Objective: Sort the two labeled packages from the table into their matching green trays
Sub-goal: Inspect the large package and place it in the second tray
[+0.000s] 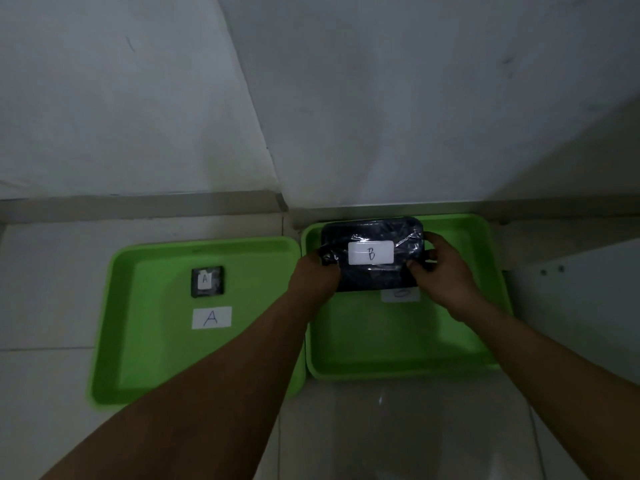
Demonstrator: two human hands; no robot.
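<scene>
Green right-hand tray (398,344) lies beneath both hands. Left hand (317,275) and right hand (446,271) clasp opposite ends of the plastic-wrapped dark package marked B (372,254), fingers closed on it, presumably to lower it level. Under it, a paper tray label (400,295) is mostly covered. Left of the fingers, the small package marked A (207,281) rests in the tray labelled A (156,341). Nothing obstructs the placement.

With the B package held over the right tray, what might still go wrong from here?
1. The B package, held between the left hand and right hand, sits near the right tray's far rim and might land on it.
2. It already hides most of that tray's paper label, so the match is hard to check.
3. Its glossy wrap may slip.
</scene>
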